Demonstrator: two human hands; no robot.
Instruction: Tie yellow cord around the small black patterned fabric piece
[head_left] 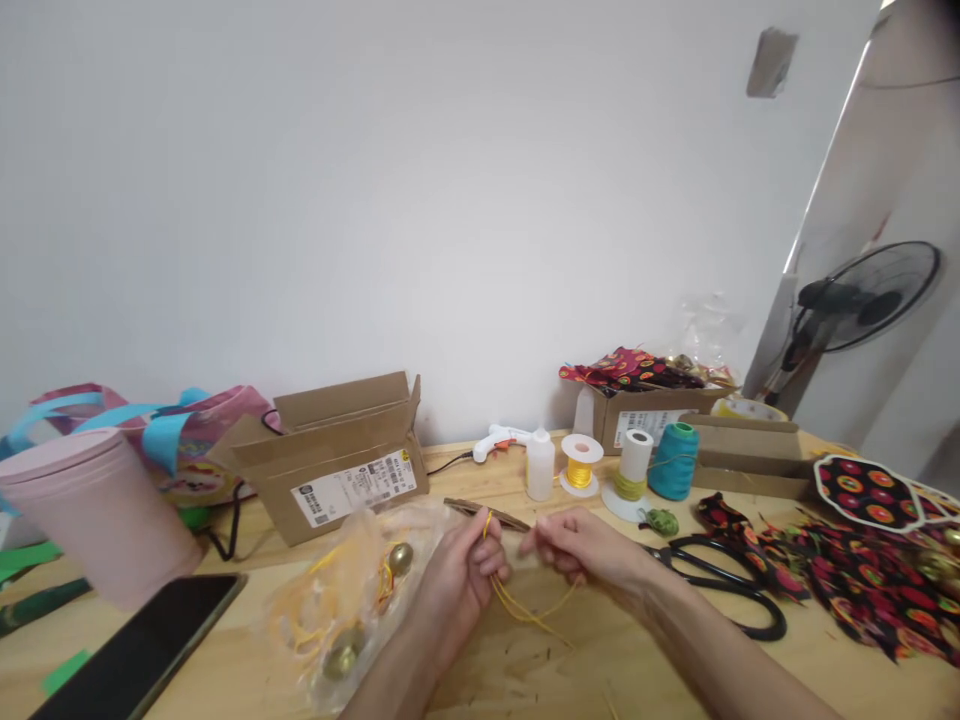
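My left hand is closed in a pinch on strands of yellow cord that loop and trail down onto the wooden table. A thin brown stick lies just behind the fingers. Close to the right, my right hand has its fingers pinched together near the same cord; what it grips is too small to make out. A clear plastic bag with gold bells and yellow cord lies left of my left hand.
Black scissors, patterned fabric pieces, thread spools, a white bottle, a glue gun and open cardboard boxes stand around. A pink container and a dark phone sit left. A fan stands at right.
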